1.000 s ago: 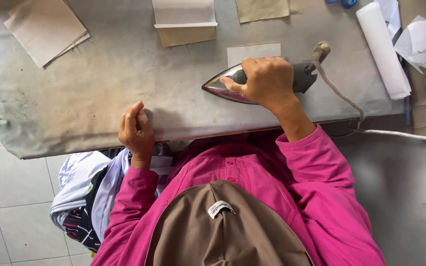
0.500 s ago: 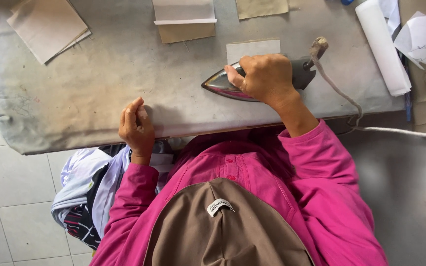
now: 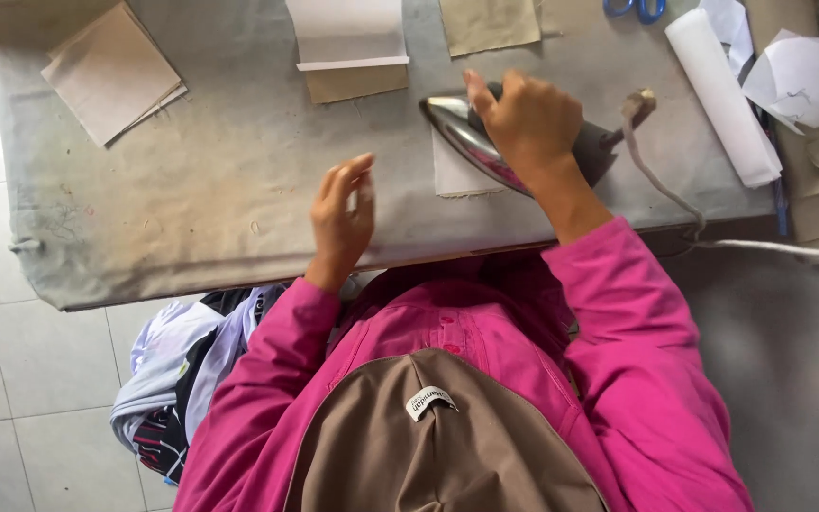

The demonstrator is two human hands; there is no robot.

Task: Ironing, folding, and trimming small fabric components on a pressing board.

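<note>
**Mia:** What is that shiny thing?

**Ben:** It is an iron (image 3: 485,142). It has a silver, pointed nose and a dark back end. It sits on a small pale piece of cloth (image 3: 462,175) on the grey table cover (image 3: 201,190).

**Mia:** Who holds it?

**Ben:** The right hand (image 3: 528,123) does. The fingers are wrapped tight around the top of the iron, so most of the handle is hidden under the hand.

**Mia:** And the other hand?

**Ben:** The left hand (image 3: 343,213) holds nothing. The fingers are loose and a little spread, pointing away from the person. It is over the table cover, near the front edge. I cannot tell if it touches the cover or floats just above it. The two hands are apart, and the small cloth lies between them.

**Mia:** What comes out of the back of the iron?

**Ben:** A grey cord (image 3: 661,185). It goes off past the right hand and over the edge of the table.

**Mia:** What else is close by?

**Ben:** Just beyond the right hand is a tan cloth (image 3: 490,24). Beyond the left hand is a white folded cloth (image 3: 348,33) lying on a tan one. Far out past the left hand is a stack of beige squares (image 3: 111,71). On the other side of the right hand is a white roll (image 3: 722,95), some white paper shapes (image 3: 798,76), and blue scissors (image 3: 632,9) at the far edge.

**Mia:** And down low?

**Ben:** A heap of clothes (image 3: 177,379) lies under the left arm, below the table.
</note>
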